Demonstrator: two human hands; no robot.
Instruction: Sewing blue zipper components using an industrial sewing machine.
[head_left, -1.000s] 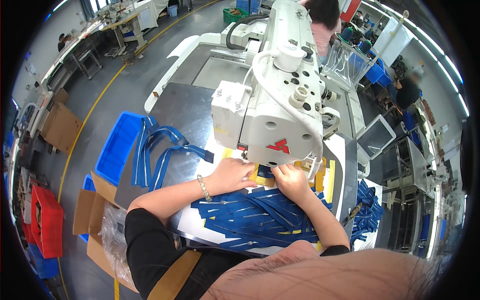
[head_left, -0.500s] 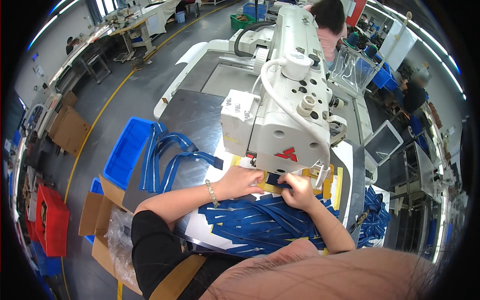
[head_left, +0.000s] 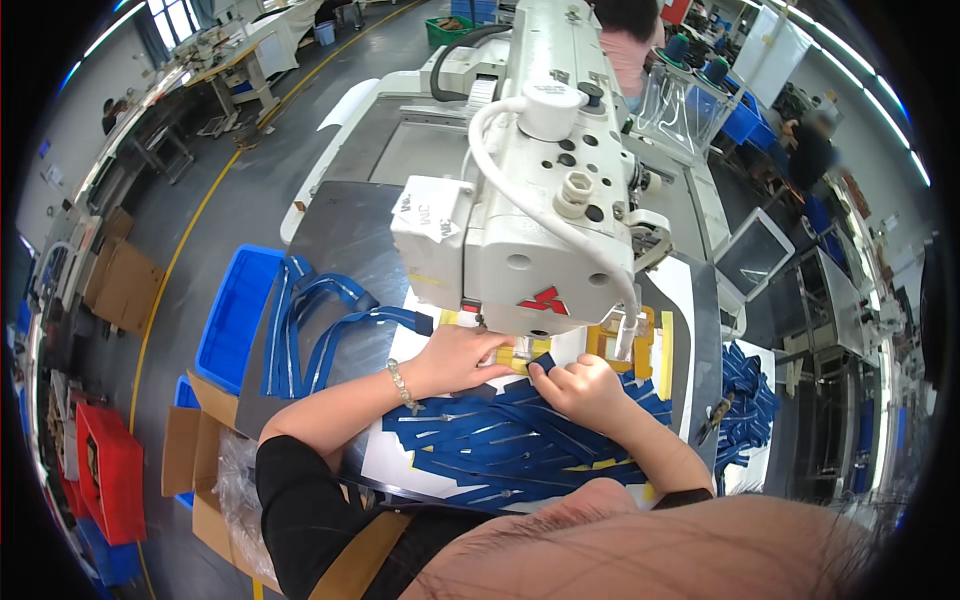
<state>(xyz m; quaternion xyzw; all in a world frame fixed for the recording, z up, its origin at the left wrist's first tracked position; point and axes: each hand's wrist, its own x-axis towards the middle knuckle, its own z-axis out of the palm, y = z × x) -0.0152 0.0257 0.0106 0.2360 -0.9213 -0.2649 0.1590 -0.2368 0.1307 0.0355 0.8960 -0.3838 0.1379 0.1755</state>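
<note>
Under the head of a white sewing machine lies a small clear plate with yellow strips. My left hand, with a beaded bracelet at the wrist, pinches the plate's left end between thumb and fingers. My right hand is closed on the dark blue end of a fabric strip, at the plate's near edge. How far this strip runs under the hand is hidden. Close in front of both hands spreads a pile of blue zipper strips with pale teeth lines.
A yellow frame lies right of the needle area. More blue strips hang over the table edge at left, beside a blue bin and an open carton. Another blue heap and a screen stand right.
The blue piece lay between my hands over the yellow plate; now my right hand has drawn it nearer and the plate shows more. My left hand stays at the plate. The whole view has shifted.
</note>
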